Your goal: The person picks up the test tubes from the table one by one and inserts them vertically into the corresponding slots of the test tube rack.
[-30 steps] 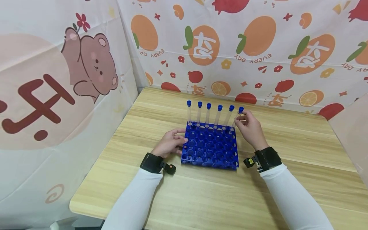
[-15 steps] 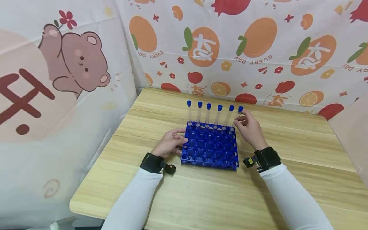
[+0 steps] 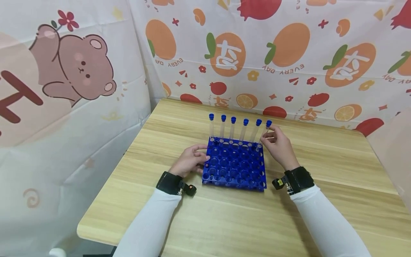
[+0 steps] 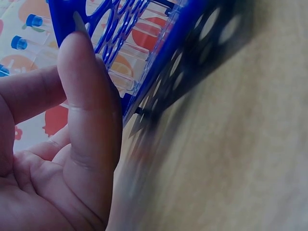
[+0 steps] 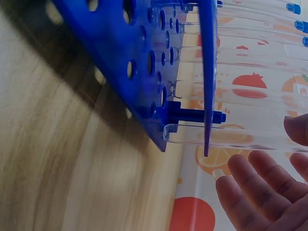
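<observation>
A blue test tube rack (image 3: pixel 232 185) with rows of round holes stands on the table. Along its far row, several clear test tubes (image 3: pixel 232 130) with blue caps stand upright or slightly tilted. My left hand (image 3: pixel 189 161) grips the rack's left side, its thumb (image 4: pixel 86 91) against the top plate in the left wrist view. At the right end of the row, my right hand (image 3: pixel 282 148) pinches the last test tube (image 5: pixel 192 134) below its cap. In the right wrist view that tube passes through the top plate, its rounded end at the lower plate.
Under the rack is a pale wooden table (image 3: pixel 205 221). A fruit-print cloth (image 3: pixel 257 50) hangs behind it, and a bear-print cloth (image 3: pixel 77 142) hangs at the left. Each wrist wears a black band with a small camera.
My right hand has slid slightly down along the last tube. My left hand keeps its hold on the rack. The bear print on the left cloth has shifted left.
</observation>
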`<state>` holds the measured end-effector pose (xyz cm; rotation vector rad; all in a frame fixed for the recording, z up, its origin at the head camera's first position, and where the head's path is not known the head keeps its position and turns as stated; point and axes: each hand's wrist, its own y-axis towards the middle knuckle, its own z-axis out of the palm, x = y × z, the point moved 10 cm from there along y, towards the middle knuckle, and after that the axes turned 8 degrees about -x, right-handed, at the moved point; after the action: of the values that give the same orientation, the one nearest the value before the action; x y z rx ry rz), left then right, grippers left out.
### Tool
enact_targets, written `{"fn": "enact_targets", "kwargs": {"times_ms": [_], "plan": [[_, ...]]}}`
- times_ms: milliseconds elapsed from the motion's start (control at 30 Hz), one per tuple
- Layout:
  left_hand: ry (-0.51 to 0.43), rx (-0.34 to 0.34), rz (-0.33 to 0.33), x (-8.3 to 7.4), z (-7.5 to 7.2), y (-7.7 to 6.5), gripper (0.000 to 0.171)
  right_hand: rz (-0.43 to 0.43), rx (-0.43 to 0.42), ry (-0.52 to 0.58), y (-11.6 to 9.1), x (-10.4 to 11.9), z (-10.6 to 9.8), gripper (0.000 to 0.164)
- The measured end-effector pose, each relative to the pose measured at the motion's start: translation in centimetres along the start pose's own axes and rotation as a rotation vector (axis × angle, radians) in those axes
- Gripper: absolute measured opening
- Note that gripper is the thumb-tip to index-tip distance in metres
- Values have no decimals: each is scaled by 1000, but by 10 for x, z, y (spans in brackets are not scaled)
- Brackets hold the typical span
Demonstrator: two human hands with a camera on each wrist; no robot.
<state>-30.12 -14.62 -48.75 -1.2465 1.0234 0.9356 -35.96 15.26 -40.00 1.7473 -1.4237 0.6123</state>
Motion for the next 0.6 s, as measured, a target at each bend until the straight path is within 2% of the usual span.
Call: {"fn": "enact_targets", "kwargs": {"times_ms": [333,600], "plan": [[-7,6,-3,2,-2,-2,52,8,46,6,-6,-10,8,63],[26,-16,-5,6,-7,-1,53,69,118,-37,-12,-25,13,77]]}}
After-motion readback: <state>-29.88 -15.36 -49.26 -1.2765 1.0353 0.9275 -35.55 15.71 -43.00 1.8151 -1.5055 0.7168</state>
